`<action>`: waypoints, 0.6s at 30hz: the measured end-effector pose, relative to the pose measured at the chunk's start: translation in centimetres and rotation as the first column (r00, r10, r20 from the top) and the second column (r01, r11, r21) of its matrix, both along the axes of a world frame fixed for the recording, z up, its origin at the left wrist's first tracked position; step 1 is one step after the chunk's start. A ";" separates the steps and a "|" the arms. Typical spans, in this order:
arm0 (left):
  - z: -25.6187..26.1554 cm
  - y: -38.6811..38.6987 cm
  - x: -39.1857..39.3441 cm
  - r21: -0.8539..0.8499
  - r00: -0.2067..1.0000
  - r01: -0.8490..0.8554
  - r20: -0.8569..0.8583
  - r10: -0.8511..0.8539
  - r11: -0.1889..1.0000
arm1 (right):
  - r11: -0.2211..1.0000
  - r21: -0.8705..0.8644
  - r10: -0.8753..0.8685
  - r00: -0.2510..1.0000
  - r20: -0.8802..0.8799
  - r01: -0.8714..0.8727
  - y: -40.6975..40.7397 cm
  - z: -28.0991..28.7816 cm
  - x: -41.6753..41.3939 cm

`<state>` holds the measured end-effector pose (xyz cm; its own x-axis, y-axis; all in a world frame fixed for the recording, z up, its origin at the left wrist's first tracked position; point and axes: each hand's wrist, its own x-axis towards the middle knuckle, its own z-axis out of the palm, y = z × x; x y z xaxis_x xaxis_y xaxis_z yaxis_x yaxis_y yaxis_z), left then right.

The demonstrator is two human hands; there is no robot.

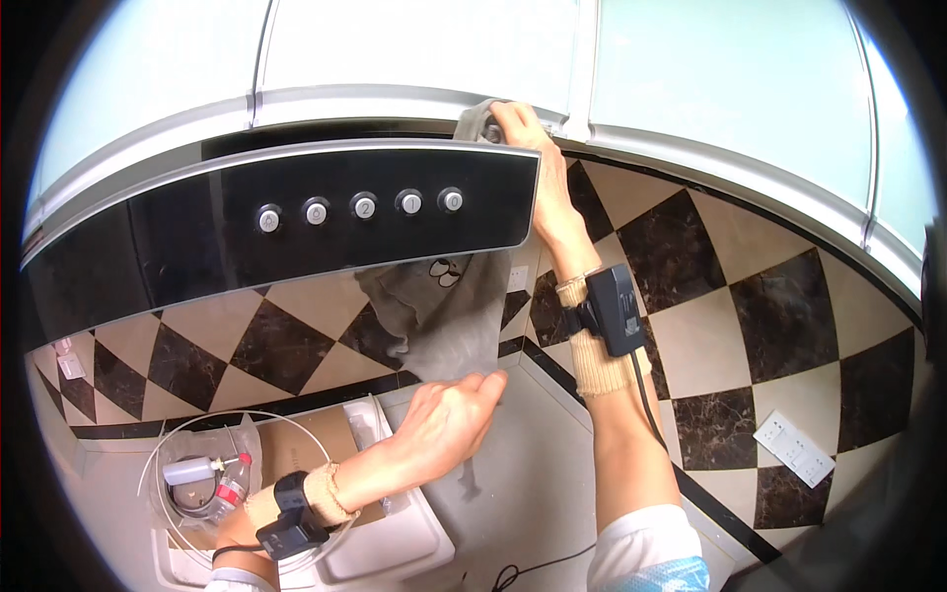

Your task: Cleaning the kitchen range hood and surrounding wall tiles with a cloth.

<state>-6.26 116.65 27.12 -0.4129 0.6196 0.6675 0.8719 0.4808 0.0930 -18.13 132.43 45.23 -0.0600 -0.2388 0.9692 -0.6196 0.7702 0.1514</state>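
Note:
A black range hood front panel (333,237) with a row of several round push buttons spans the upper left. My right hand (529,140) reaches over its right end and grips a bunched grey cloth (470,122) at the top edge. Grey cloth (459,318) also hangs below the panel, with two round dark-outlined marks on it. My left hand (451,414) is closed around its lower end. The panel hides whether the upper and lower cloth are one piece.
Glass-fronted wall cabinets (422,52) run above the hood. Below left, a white sink (392,540) bears cardboard (288,451), a coiled white tube (159,473), a spray bottle (189,470) and a red-capped bottle (233,485). A socket plate (795,448) sits on the checkered tile wall.

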 end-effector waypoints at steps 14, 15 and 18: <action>-1.0 -1.0 0.5 -0.034 0.998 0.057 0.014 -0.057 0.998 | 0.957 -0.191 -0.203 0.973 0.106 0.220 5.9 -1.3 -3.9; -1.1 -0.8 0.3 -0.020 0.997 0.071 0.000 -0.071 0.997 | 0.932 -0.229 -0.273 0.959 0.072 0.282 6.3 -1.6 -4.9; -1.3 -2.0 0.2 -0.006 0.999 0.041 0.026 -0.040 0.999 | 0.938 -0.160 -0.279 0.942 0.186 0.309 2.6 -0.4 -1.9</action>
